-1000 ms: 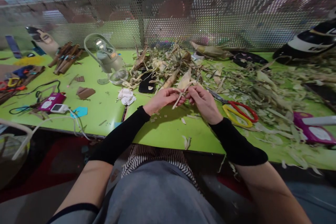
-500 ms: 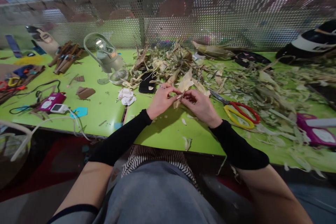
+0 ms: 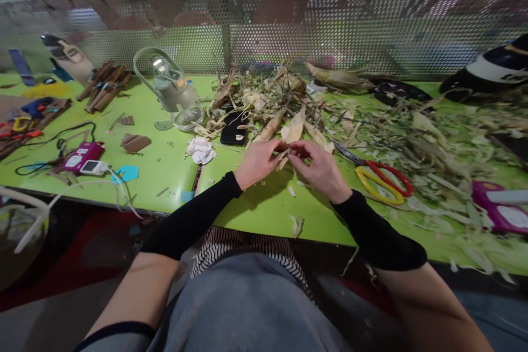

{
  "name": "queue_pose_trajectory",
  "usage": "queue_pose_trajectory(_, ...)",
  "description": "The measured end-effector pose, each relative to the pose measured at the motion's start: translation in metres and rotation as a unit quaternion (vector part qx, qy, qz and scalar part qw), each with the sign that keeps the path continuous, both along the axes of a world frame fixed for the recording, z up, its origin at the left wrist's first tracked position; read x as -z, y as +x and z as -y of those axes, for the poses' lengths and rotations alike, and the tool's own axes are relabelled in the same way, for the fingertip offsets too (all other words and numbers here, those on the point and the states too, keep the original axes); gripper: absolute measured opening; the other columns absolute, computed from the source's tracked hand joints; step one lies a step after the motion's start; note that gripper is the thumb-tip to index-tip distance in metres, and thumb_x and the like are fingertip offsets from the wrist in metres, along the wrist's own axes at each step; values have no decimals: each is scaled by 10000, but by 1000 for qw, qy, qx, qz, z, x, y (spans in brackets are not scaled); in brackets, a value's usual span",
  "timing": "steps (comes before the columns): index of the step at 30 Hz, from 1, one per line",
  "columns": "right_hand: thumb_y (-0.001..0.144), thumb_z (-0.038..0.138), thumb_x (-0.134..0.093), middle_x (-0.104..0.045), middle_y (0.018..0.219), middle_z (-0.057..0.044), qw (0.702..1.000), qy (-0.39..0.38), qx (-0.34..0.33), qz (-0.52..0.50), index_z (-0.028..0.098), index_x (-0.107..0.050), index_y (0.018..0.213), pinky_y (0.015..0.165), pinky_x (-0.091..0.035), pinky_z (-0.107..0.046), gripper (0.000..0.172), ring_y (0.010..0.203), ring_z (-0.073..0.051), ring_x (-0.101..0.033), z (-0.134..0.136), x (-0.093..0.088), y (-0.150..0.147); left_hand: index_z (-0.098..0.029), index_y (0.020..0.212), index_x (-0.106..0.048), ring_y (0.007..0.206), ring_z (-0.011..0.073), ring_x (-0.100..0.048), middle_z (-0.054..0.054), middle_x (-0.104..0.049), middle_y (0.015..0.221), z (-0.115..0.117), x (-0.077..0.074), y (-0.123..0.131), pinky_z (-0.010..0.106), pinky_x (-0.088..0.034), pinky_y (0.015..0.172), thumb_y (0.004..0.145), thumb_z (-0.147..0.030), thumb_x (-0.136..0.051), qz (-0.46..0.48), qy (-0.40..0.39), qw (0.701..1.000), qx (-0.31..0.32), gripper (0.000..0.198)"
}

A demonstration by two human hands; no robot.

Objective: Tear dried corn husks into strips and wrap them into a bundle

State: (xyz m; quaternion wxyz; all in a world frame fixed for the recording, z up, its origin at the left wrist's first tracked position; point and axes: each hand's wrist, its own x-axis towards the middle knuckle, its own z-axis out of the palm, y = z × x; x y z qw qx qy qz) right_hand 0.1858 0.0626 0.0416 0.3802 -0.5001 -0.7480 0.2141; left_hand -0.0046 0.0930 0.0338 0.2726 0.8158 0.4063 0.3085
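Observation:
My left hand (image 3: 258, 163) and my right hand (image 3: 319, 169) meet over the green table (image 3: 264, 212), fingertips pinched together on a small piece of pale husk (image 3: 284, 156). Its exact shape is partly hidden by the fingers. Just beyond them a wide, pale husk leaf (image 3: 294, 126) points upward; whether it joins the held piece I cannot tell. A heap of dried husks (image 3: 264, 99) lies behind my hands, with a black phone (image 3: 233, 128) at its near left edge. Scissors (image 3: 381, 179) with red and yellow handles rest right of my right hand.
A bottle (image 3: 173, 91) and crumpled tissue (image 3: 201, 150) are to the left, beyond a magenta device (image 3: 82, 157) with cables. Shredded husk (image 3: 433, 148) spreads over the right side, near another magenta device (image 3: 501, 206). A perforated metal screen (image 3: 185, 27) borders the back.
The fingers of my left hand have curled in closer to my right fingertips, and the husk piece between them is less exposed. The view has shifted slightly.

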Motion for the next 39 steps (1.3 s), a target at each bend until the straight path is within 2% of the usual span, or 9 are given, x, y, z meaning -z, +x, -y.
queue_pose_trajectory(5,962,305,-604,-739,948,-115,999,38,19,22,198,-706,1097,708,-557,-392,200,795,-238,-672,2,-2,1,-139,1156,-656,987,203,-717,117,-771,1134,1,-1,1,340,-539,909,1022,-283,-597,56,-70,996,25,205)
queue_pose_trajectory(11,990,330,-599,-754,999,-117,995,87,-20,50,207,-719,1167,745,-563,-410,247,857,-259,-699,1,-3,3,-169,1002,-610,781,140,-626,28,-697,882,0,-1,0,275,-493,746,1004,-463,-648,159,-146,976,28,297)
queue_pose_trajectory(14,993,373,-619,-749,999,-109,994,98,-5,43,196,-689,1204,715,-564,-384,285,818,-239,-696,2,-1,3,-171,1012,-600,829,127,-649,23,-687,914,-2,2,1,261,-500,788,1027,-421,-622,224,-177,957,59,251)
queue_pose_trajectory(20,1042,415,-558,-717,896,-86,982,154,38,101,210,-676,1065,664,-511,-350,238,747,-218,-649,4,2,7,-172,1037,-579,888,129,-668,28,-666,949,-5,10,6,300,-560,906,993,-415,-680,326,-228,912,101,266)
queue_pose_trajectory(24,1069,362,-510,-722,874,-94,971,196,17,134,204,-660,1003,662,-486,-348,228,753,-225,-649,3,3,6,-162,1137,-606,898,125,-672,37,-686,967,-1,8,5,293,-566,914,1000,-355,-671,327,-223,912,107,246)
queue_pose_trajectory(28,1066,328,-511,-727,853,-100,965,215,-10,149,208,-678,963,685,-487,-356,230,773,-235,-657,2,0,6,-154,1108,-638,977,136,-687,63,-720,1056,1,3,2,313,-565,983,996,-339,-682,316,-231,914,104,221)
queue_pose_trajectory(32,1046,355,-561,-728,823,-77,978,171,-6,117,226,-681,901,653,-479,-347,228,720,-216,-636,4,-10,10,-152,1110,-664,974,134,-705,63,-733,1043,-3,-3,-4,321,-559,998,1004,-347,-680,308,-240,912,130,222)
queue_pose_trajectory(36,999,464,-647,-712,788,-43,998,58,-23,20,235,-671,871,602,-472,-320,263,664,-185,-615,6,-20,15,-151,1085,-679,925,133,-696,56,-721,966,-8,-8,-11,318,-559,938,991,-390,-701,301,-264,896,194,258)
queue_pose_trajectory(39,993,563,-633,-723,857,-46,998,-24,-16,-63,232,-692,1051,609,-490,-310,341,708,-188,-650,6,-24,16,-176,1124,-682,934,142,-700,71,-725,1045,-9,-7,-13,318,-553,912,952,-453,-747,323,-282,876,223,332)
